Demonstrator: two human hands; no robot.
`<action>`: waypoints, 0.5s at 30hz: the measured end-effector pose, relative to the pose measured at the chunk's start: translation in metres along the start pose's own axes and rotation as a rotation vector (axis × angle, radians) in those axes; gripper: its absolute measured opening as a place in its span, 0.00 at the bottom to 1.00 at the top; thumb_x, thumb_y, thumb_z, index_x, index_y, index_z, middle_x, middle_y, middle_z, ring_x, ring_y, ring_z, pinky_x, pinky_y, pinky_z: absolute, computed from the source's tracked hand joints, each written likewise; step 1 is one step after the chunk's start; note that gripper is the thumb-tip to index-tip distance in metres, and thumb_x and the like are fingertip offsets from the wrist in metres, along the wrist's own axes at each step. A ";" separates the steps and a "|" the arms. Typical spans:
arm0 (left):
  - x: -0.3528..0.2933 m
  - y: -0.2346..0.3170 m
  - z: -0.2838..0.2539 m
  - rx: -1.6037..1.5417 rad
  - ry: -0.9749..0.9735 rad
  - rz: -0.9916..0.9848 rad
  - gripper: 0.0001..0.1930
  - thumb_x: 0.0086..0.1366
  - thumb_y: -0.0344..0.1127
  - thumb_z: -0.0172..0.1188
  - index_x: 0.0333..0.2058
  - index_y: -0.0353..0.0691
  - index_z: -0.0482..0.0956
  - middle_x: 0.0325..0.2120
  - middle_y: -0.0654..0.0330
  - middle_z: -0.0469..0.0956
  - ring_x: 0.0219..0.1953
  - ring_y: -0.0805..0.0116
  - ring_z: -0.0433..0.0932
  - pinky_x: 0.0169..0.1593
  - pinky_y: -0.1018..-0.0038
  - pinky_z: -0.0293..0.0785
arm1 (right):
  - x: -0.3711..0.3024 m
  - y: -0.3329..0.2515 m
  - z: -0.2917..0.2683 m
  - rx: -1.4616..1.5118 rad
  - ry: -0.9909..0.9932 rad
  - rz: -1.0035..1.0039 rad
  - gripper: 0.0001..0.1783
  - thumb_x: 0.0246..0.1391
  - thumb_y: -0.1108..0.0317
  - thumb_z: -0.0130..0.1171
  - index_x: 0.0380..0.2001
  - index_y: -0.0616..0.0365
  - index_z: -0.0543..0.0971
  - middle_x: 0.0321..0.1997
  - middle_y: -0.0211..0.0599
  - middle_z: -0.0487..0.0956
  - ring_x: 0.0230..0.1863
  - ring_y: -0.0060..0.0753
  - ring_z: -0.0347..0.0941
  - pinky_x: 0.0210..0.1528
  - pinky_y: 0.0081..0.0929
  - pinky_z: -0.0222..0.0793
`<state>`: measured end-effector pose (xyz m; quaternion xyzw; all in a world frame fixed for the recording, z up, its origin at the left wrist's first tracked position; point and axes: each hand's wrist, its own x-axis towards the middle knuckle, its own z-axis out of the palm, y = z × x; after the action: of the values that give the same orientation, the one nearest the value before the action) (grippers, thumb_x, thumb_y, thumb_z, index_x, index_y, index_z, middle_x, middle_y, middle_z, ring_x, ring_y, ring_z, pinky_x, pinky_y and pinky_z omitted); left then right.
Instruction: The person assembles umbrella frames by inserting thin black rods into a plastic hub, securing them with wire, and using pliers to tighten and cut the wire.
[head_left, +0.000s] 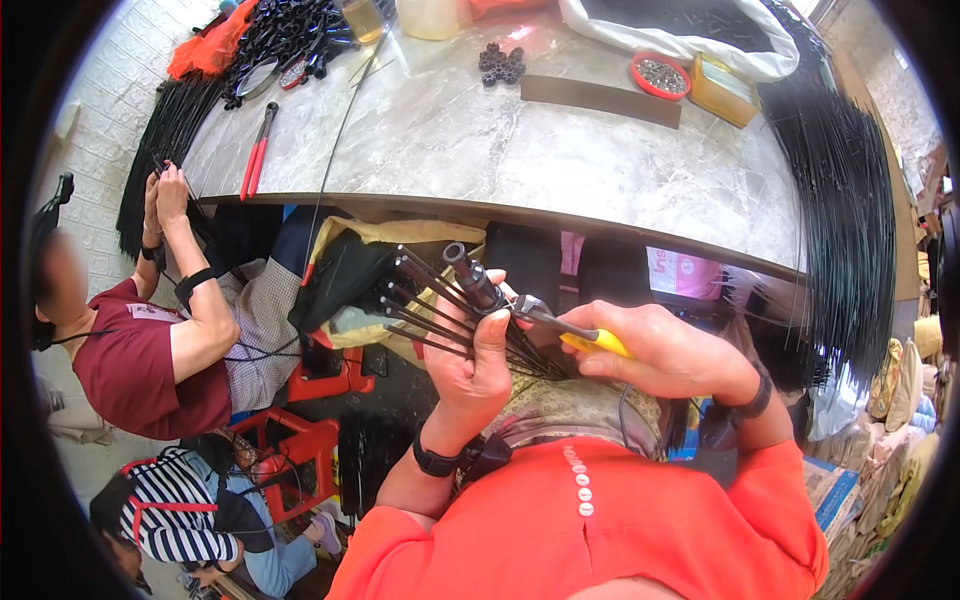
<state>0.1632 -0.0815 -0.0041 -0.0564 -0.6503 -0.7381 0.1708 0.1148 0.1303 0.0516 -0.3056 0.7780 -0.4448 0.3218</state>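
My left hand [466, 372] is closed round a black plastic umbrella hub [474, 280], tilted with its hollow end up. Several thin black ribs [428, 305] with knobbed tips fan out beside it, and some run down below my fingers. From the right, my right hand [665, 348] grips yellow-handled pliers [602, 344]. Their metal jaws meet the hub's side next to my left thumb; what lies between the jaws is too small to make out. Both hands are above my lap, in front of the table edge.
On the grey marbled table [430, 150] lie red-handled pliers [257, 155], a dark flat strip [600, 101], a red dish of small metal pieces [645, 72] and black hubs [500, 66]. Long black ribs [840, 230] hang over the right end. A co-worker [150, 350] sits left, near red stools [300, 450].
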 end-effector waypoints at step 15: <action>-0.002 0.000 0.003 -0.073 0.006 -0.078 0.14 0.71 0.25 0.52 0.54 0.29 0.70 0.36 0.61 0.76 0.35 0.76 0.78 0.40 0.81 0.73 | 0.003 0.014 0.003 -0.874 0.470 -0.251 0.24 0.49 0.63 0.67 0.46 0.58 0.71 0.25 0.35 0.72 0.25 0.34 0.74 0.26 0.31 0.68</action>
<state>0.1645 -0.0785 -0.0039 -0.0351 -0.6243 -0.7675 0.1415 0.1124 0.1324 0.0369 -0.3943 0.9000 -0.1697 -0.0756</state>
